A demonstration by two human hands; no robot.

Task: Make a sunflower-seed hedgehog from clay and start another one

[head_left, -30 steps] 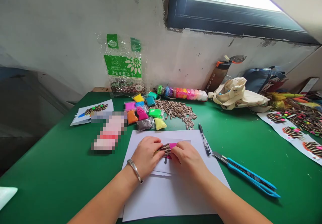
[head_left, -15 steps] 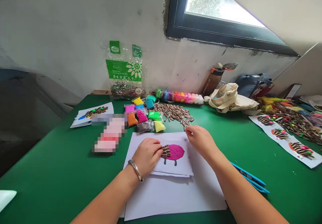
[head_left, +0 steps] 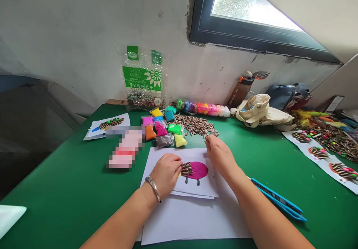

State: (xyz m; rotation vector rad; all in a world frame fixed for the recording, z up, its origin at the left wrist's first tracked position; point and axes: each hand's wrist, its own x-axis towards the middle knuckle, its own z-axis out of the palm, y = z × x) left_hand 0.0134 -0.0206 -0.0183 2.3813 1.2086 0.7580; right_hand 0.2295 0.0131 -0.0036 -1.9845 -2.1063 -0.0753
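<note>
White paper [head_left: 165, 219] lies on the green table, with a smaller sheet on top carrying a magenta clay oval [head_left: 200, 170]. Striped seeds [head_left: 186, 169] cover the oval's left end, and two grey legs hang below it. My left hand [head_left: 165, 170], with a silver bracelet, rests on the sheet, its closed fingertips at the seeds' left edge; what they hold, if anything, is hidden. Over the sheet's upper right edge is my right hand [head_left: 219, 151], its fingers pinched at the near end of the loose seed pile [head_left: 195, 125]. Anything in that pinch is too small to tell.
Coloured clay packets [head_left: 160, 128] lie left of the seed pile. A seed bag [head_left: 144, 84] leans on the wall. Behind are a brown bottle [head_left: 241, 88] and a cloth bag [head_left: 260, 111]. A blue cutter [head_left: 276, 198] lies right; seed-decorated cards [head_left: 319, 152] lie farther right.
The view has shifted slightly, so the table items appear a little farther right. My right hand has edged up toward the seed pile; my left hand stays by the seeds on the oval.
</note>
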